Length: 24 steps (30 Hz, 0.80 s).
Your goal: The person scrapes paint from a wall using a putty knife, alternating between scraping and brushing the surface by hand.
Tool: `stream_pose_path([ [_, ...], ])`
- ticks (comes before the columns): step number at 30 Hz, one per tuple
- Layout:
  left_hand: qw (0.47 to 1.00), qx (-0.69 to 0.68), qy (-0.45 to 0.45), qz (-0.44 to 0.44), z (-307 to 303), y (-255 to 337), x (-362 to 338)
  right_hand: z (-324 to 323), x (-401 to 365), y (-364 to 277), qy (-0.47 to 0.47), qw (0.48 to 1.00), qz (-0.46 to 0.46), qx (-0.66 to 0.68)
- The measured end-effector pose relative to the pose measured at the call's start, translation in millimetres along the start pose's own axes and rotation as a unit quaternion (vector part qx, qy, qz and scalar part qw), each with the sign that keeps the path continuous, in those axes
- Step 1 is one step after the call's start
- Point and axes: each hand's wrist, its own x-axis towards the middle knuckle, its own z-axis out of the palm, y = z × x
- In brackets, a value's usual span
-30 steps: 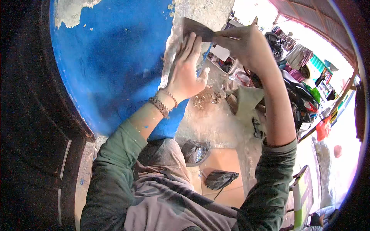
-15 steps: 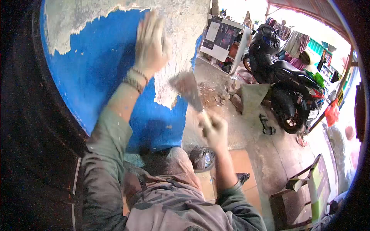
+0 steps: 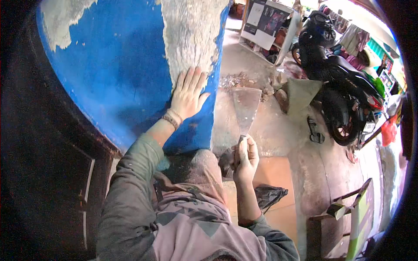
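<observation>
My left hand (image 3: 188, 98) lies flat with spread fingers on the wall, at the lower end of a bare, pale strip (image 3: 191, 39) where the paint is off. Around that strip the wall is covered with blue paint (image 3: 117, 74), its edges ragged. In my right hand (image 3: 246, 158) is a scraper (image 3: 246, 108), gripped by its handle. Its wide, dusty blade points away from me and stands apart from the wall, just right of the wall's edge. My fingers hide most of the handle.
A black motorcycle (image 3: 335, 78) stands at the right, with a sandal (image 3: 315, 130) on the floor near it. Rubble (image 3: 237, 80) lies beyond the wall's edge. A black plastic bag (image 3: 270, 195) rests on orange tiles. A wooden frame (image 3: 359, 217) stands lower right.
My left hand has slid down the wall. The scraper has swung from tilting left toward the wall to upright and away from it. My view has shifted, showing more of the blue paint.
</observation>
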Motion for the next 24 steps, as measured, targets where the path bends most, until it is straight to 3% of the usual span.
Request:
stream_pose_path([
  [2, 0.998, -0.054, -0.036, 0.005, 4, -5, -37, -3, -7, 5, -0.045, 0.997, 0.025, 0.049],
  [4, 0.997, -0.038, -0.051, 0.036, -16, -25, -23, -6, -10, 14, -0.077, 0.995, 0.063, 0.022],
  [10, 0.981, 0.160, 0.109, -0.021, -101, -90, 105, -3, -11, 39, -0.133, 0.981, 0.137, 0.026],
  [15, 0.950, 0.197, 0.194, -0.147, -96, -114, 97, -8, 2, 38, -0.192, 0.974, 0.122, -0.005],
  [17, 0.958, 0.142, 0.204, -0.141, -72, -105, 72, -12, 9, 40, -0.208, 0.970, 0.124, -0.001],
  [20, 0.994, 0.072, 0.081, -0.026, -64, -75, 42, -25, 18, 36, -0.222, 0.964, 0.147, -0.010],
  [21, 0.994, 0.072, 0.079, -0.027, -67, -77, 48, -28, 20, 35, -0.227, 0.964, 0.127, -0.048],
  [23, 0.986, 0.136, 0.047, 0.079, -79, -94, 75, -27, 27, 25, -0.241, 0.960, 0.098, -0.104],
  [24, 0.987, 0.129, 0.058, 0.071, -87, -107, 94, -28, 30, 25, -0.242, 0.959, 0.101, -0.108],
])
